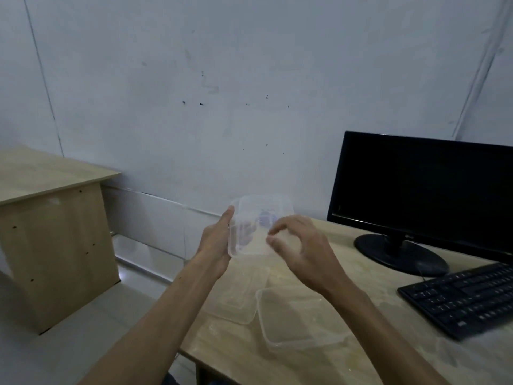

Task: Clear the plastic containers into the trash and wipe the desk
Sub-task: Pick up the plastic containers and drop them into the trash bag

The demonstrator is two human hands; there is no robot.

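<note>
My left hand [218, 243] grips the left edge of a clear plastic container [258, 218], held tilted above the desk's left end. My right hand [301, 248] hovers at the container's right front, its thumb and fingers curled and slightly apart; whether it touches the plastic is unclear. Below, on the wooden desk [374, 273], lie two more clear pieces: a flat lid-like one [241, 298] under my left forearm and a rectangular container [297, 320] beside it to the right. The desk surface looks smeared and dusty. No trash bin or cloth is in view.
A black monitor [422, 195] on a round stand sits at the desk's back right, with a black keyboard [460, 298] in front of it. A second wooden table [52, 226] stands to the left across a strip of floor. A pale wall runs behind.
</note>
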